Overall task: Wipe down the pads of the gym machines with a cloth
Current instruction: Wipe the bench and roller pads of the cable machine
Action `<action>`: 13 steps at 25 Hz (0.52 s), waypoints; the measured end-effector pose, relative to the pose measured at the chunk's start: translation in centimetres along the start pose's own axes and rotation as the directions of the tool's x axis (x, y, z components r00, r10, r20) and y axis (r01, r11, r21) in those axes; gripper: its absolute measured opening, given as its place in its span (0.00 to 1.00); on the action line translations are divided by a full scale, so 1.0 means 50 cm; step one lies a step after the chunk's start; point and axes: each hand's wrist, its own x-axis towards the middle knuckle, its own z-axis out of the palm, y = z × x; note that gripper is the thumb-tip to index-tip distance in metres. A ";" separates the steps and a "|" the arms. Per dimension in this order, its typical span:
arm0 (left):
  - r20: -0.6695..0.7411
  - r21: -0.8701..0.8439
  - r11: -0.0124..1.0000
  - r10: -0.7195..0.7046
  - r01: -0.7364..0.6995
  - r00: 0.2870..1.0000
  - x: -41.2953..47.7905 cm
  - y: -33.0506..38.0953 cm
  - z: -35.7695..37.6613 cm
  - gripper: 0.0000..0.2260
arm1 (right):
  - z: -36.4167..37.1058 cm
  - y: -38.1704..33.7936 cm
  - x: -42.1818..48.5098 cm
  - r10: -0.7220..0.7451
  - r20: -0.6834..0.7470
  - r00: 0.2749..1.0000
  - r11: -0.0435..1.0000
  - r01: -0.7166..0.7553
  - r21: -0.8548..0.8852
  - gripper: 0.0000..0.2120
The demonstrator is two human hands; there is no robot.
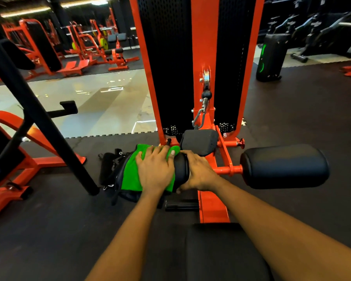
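Cloth [131,173] pressed on pad [180,167] by flat left hand [155,169], right hand [199,172] clasping pad

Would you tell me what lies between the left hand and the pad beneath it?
The head view shows a green cloth there, under the left hand and draped over the pad.

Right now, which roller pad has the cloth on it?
The left pad, draped in the green cloth under the left hand; the right pad is bare and untouched.
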 end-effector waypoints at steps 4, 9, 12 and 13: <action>0.267 0.029 0.981 -0.192 0.192 0.944 0.102 -0.017 -0.035 0.19 | -0.005 -0.004 -0.002 0.018 0.013 1.000 1.000 -0.018 -0.001 0.62; -0.078 -0.065 0.998 -0.002 -0.004 0.997 -0.048 0.002 0.013 0.19 | 0.000 -0.006 -0.018 -0.062 -0.053 0.997 0.998 0.060 -0.038 0.63; -0.109 -0.114 0.993 0.025 -0.038 0.994 -0.110 0.002 0.031 0.22 | 0.010 -0.005 -0.030 -0.116 -0.077 0.990 0.981 0.102 -0.167 0.60; -0.094 -0.098 0.995 0.019 -0.029 0.995 -0.103 -0.001 0.030 0.22 | 0.012 -0.004 -0.028 -0.115 -0.080 0.990 0.978 0.099 -0.184 0.60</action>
